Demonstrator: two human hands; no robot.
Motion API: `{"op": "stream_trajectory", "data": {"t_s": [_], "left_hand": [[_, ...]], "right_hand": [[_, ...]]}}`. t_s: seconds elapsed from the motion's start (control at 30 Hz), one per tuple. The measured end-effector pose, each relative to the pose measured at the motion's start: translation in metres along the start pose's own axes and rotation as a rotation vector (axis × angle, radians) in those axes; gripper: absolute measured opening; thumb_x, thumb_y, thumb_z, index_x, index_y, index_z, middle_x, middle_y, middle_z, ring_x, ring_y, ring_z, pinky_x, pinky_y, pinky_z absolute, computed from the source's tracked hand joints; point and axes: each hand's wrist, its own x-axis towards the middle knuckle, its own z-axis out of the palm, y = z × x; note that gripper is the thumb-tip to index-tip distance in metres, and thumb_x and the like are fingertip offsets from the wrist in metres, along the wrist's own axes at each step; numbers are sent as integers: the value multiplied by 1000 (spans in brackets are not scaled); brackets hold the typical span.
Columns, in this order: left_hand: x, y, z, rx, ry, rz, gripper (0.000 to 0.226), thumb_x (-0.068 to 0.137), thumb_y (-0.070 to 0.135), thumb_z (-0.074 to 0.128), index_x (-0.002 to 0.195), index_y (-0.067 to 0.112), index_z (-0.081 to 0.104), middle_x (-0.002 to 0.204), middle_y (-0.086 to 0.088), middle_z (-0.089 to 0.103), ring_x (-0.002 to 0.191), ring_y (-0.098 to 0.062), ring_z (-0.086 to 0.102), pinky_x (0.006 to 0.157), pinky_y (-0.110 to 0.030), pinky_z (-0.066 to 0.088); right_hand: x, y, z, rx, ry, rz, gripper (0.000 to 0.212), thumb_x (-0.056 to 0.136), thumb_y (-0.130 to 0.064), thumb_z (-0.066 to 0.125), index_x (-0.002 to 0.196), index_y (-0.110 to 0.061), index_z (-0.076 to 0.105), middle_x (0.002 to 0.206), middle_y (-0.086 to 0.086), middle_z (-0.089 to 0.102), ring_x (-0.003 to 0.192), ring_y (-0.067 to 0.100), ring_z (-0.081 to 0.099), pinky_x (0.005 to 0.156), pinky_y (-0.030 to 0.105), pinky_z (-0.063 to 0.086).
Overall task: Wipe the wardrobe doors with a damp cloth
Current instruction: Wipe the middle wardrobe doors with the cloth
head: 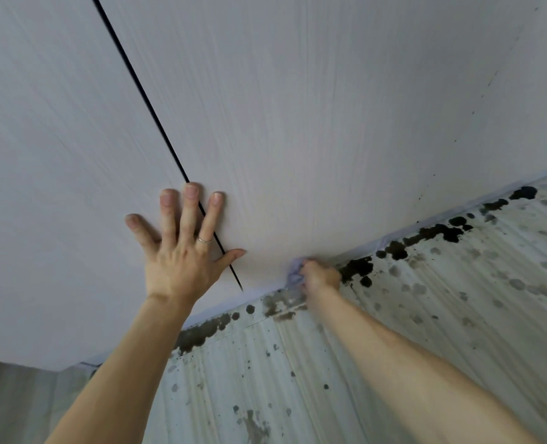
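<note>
Wiping the wardrobe doors [297,123] up top, right hand [321,277] gripping the bunched cloth [294,277], left hand [182,251] bracing flat and open beside it; guessing loads remaining.

Pale ribbed panelling [441,283] carries black blotches [438,233], thickest along its edge.

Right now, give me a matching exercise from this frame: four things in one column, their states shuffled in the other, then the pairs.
Things:
1. left hand
2. right hand
3. crumpled pale lilac cloth
4. ribbed pale panel

States:
a. dotted with black spots
b. flat, fingers spread on the white wood-grain wardrobe doors
c. bunched against the doors' edge
d. curled round the cloth

Pairs: 1-b, 2-d, 3-c, 4-a
</note>
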Motion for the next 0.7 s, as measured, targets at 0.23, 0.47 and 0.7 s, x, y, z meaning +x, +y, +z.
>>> {"op": "stream_trajectory", "data": {"t_s": [0.23, 0.47, 0.7], "left_hand": [[1, 3, 3, -37, -11, -20, 108, 83, 79, 44, 161, 22, -6, 165, -5, -24, 151, -30, -25, 97, -81, 6], [-4, 2, -1, -47, -11, -38, 108, 82, 77, 49, 161, 24, -3, 167, -3, -20, 152, -29, -22, 110, -68, -18], [-3, 15, -7, -140, -92, -112, 108, 80, 74, 48, 161, 26, -6, 167, -3, -19, 152, -29, -20, 102, -82, 2]], "right_hand": [[24, -88, -44, 165, 271, -165, 36, 77, 14, 34, 55, -12, 47, 60, 4, 55, 36, 12, 44, 36, 19, 31], [-33, 31, 35, -16, -189, 101, 32, 77, 17, 38, 60, -4, 56, 56, 14, 60, 39, 20, 46, 45, 30, 48], [3, -30, -21, -116, 11, -96, 35, 81, 15, 49, 56, -6, 60, 47, 2, 62, 46, 20, 59, 35, 15, 39]]}}
